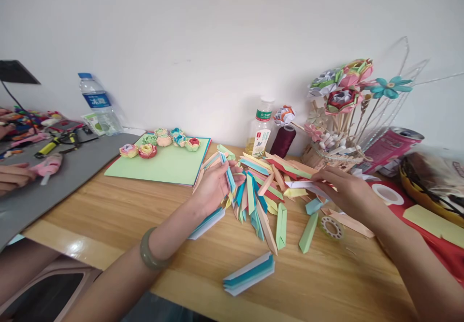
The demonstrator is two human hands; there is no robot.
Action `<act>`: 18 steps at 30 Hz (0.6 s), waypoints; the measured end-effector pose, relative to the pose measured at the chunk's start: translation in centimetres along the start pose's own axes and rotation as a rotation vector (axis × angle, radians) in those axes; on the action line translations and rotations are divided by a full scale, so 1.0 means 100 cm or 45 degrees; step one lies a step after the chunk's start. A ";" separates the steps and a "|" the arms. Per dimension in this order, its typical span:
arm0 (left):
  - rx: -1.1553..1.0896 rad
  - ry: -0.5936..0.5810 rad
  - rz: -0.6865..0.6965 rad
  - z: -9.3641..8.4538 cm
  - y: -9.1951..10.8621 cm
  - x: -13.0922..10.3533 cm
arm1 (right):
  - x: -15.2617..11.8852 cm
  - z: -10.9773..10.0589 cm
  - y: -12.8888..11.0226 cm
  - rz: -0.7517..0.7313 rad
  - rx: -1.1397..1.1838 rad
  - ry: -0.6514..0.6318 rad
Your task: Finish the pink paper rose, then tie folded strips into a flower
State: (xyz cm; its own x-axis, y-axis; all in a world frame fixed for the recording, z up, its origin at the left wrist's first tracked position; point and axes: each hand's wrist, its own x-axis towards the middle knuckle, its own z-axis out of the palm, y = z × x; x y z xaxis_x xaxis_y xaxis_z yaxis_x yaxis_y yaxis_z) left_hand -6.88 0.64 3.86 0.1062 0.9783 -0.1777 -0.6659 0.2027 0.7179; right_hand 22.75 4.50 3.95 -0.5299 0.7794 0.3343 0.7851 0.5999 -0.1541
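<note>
My left hand [213, 185], with a jade-like bangle on the wrist, is closed around a folded blue-and-white paper strip [230, 179]. At the right of the pile, my right hand [339, 186] pinches a white folded paper strip [300, 184]. Between and below both hands spreads a pile of folded paper strips [250, 191] in green, blue, peach, yellow and red. Nearer to me lies a teal-and-white folded strip [250, 273]. A tape roll [331, 227] rests below my right hand.
Paper flowers [147, 151] sit on green paper sheets [152, 169] at the left. Bottles [259, 128] and a thread spool [283, 140] stand by the wall, beside a basket of flowers [329, 157]. Far left, another person's hand [14, 177] is near a pink glue gun [49, 166].
</note>
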 end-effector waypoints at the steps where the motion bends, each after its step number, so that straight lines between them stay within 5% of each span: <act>1: 0.007 -0.011 -0.011 0.000 -0.001 0.000 | 0.000 -0.001 -0.001 0.047 0.027 0.009; 7: 0.045 -0.127 -0.036 0.008 -0.008 -0.006 | 0.007 -0.011 -0.050 0.556 0.632 0.013; 12: 0.043 -0.278 -0.063 0.018 -0.023 -0.015 | 0.015 -0.001 -0.109 0.538 1.124 -0.220; 18: -0.015 -0.313 -0.144 0.022 -0.036 -0.023 | 0.013 0.024 -0.127 0.510 1.049 -0.243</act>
State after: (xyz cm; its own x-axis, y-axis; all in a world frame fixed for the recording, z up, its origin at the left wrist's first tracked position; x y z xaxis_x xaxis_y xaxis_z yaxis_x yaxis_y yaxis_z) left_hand -3.14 -2.20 3.16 0.3555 0.9307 -0.0865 -0.6483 0.3121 0.6945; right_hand 11.27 -1.65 4.12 -0.3702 0.9284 -0.0334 0.4844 0.1623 -0.8596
